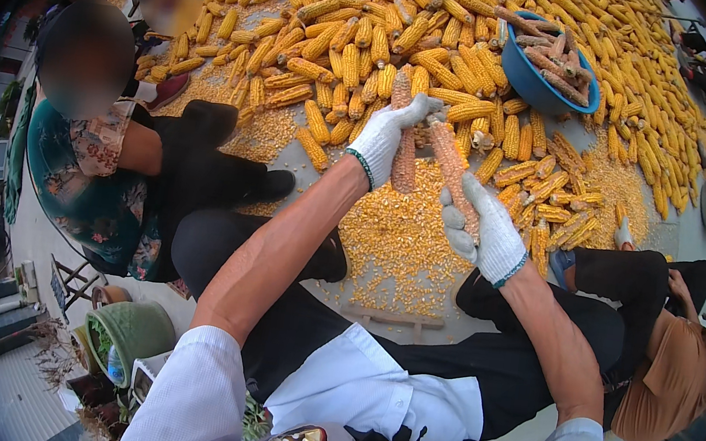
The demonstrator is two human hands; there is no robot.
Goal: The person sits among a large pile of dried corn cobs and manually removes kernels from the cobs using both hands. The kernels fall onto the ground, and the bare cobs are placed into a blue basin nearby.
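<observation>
Left grip [390, 137] closed on one cob [403, 172], right grip [489, 228] on second cob [450, 160], above the kernels [402, 249], presumably to contain shedding.

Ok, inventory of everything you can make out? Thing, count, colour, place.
Unshelled corn ears: too many to count, yellow, heaped across top
Loose corn kernels: countless, yellow, below and beside ears
Round plastic basin: one, blue, upper right
Bare basin cobs: several, reddish-brown, inside basin
Long, mostly stripped cobs: two, pinkish, one per hand
Co-workers: at least three, mixed clothing, both sides
Flared flowerpot: one, green, lower left
Left hand: one, white-gloved, centre
Right hand: one, white-gloved, right of centre
Shirt: one, white, bottom
</observation>
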